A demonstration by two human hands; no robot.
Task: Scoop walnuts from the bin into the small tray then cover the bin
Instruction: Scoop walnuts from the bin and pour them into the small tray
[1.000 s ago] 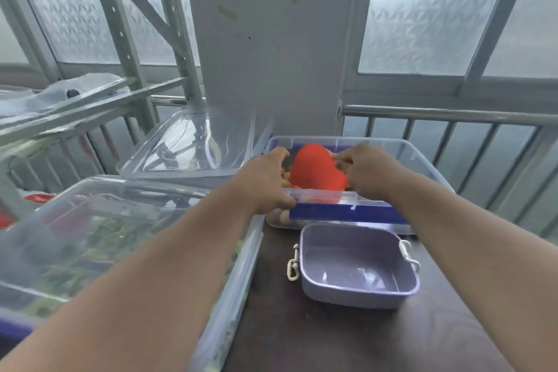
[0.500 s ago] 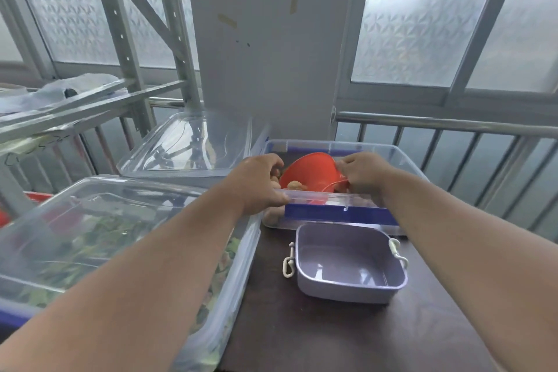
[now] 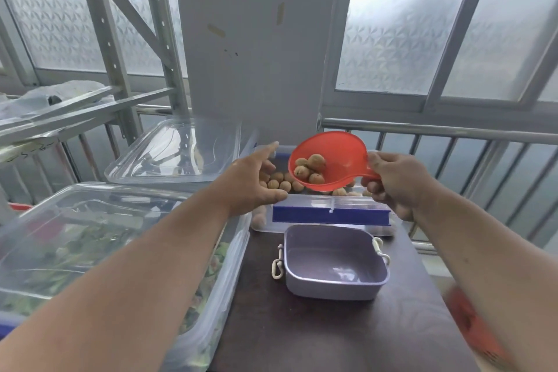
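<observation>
My right hand (image 3: 395,183) grips the handle of a red scoop (image 3: 338,157) that holds several walnuts (image 3: 311,169). The scoop hangs above the clear walnut bin (image 3: 329,214) with its blue front latch. More walnuts (image 3: 279,184) lie in the bin below. My left hand (image 3: 250,184) hovers open at the bin's left edge, fingers spread, holding nothing. The small lilac tray (image 3: 335,260) sits empty on the dark table, just in front of the bin. The bin's clear lid (image 3: 178,154) rests to the left, behind my left hand.
A large clear lidded bin of greens (image 3: 90,238) fills the left side of the table (image 3: 302,326). A metal rack (image 3: 114,69) stands at the back left, a white pillar (image 3: 256,39) behind, a railing (image 3: 453,133) at the right. A blurred red object (image 3: 471,320) lies at lower right.
The right hand has lifted the scoop out of the bin, now loaded with walnuts. The left hand has let go of the bin's front edge and opened.
</observation>
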